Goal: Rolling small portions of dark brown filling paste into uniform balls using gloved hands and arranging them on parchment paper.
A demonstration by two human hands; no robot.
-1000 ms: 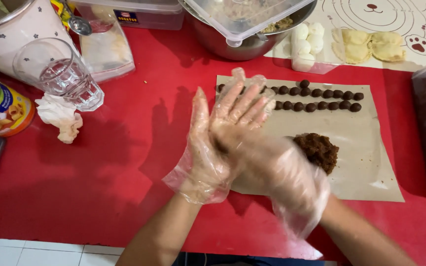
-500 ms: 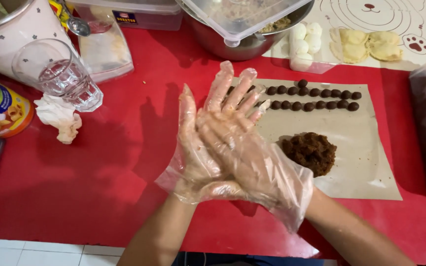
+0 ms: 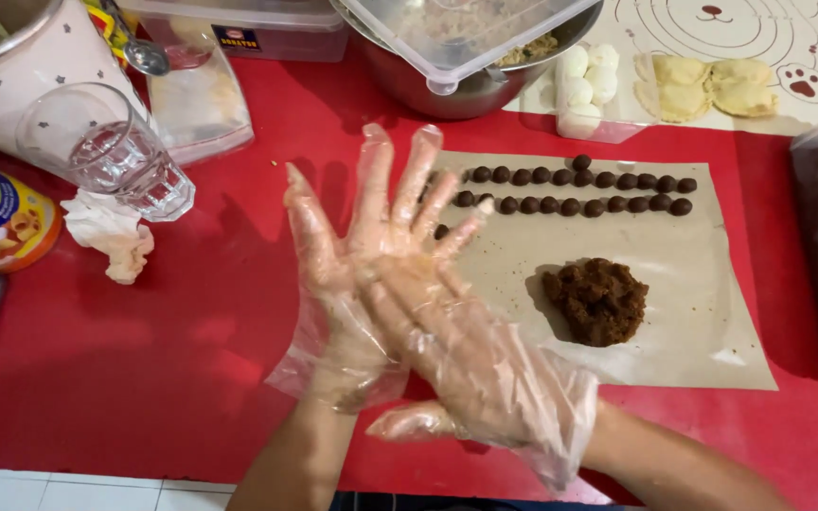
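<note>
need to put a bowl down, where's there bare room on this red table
Bare red table lies below the glass and crumpled tissue, left of the hands. The parchment is bare right of the brown lump. The top edge is crowded.

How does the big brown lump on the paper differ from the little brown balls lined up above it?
The brown lump is one large, rough, uneven mound; the small brown balls are many, tiny, smooth and round. The lump sits alone low on the brown paper sheet, while the balls stand in two neat rows near its top edge. Both look like the same dark brown stuff and rest on that sheet.
</note>
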